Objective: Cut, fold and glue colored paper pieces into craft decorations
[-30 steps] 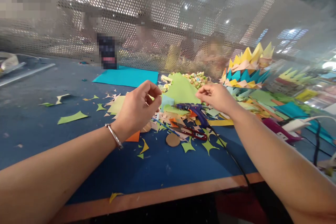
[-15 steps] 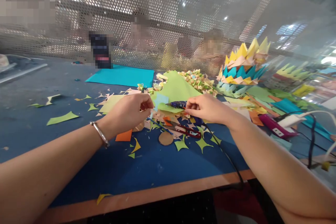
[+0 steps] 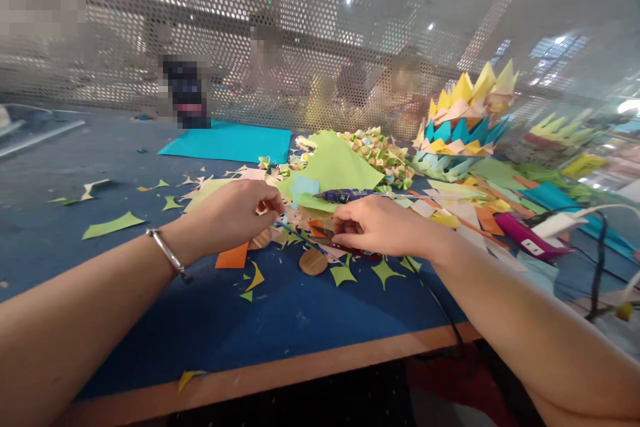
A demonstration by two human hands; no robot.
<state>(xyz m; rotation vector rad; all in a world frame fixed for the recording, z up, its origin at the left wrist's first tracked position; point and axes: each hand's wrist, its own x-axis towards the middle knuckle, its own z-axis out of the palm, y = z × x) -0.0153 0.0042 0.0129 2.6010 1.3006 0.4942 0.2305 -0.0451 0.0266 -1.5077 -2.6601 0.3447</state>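
Note:
My left hand (image 3: 245, 210) is closed in a pinch above the paper scraps, a metal bangle on its wrist. Whatever its fingertips may hold is too small to make out. Low over a pair of dark red thread snips (image 3: 366, 255) is my right hand (image 3: 383, 223), its fingers curled onto them; it partly covers them. Just behind it lies a dark blue hot glue gun (image 3: 347, 195), nozzle to the left. A thin blue stick (image 3: 307, 240) lies between the hands. Closer to me are a round wooden disc (image 3: 313, 261) and an orange paper square (image 3: 231, 256).
Green paper (image 3: 340, 163) lies before a heap of small folded pieces (image 3: 383, 153). Behind right stands a tiered paper object with pointed layers (image 3: 463, 123). A turquoise sheet (image 3: 230, 141) lies back left. A purple power strip (image 3: 530, 237) and cables are at right; perforated metal (image 3: 310, 53) rises behind.
My right hand has moved down and left from beside the hot glue gun to the thread snips. My left hand has shifted slightly left, still pinched.

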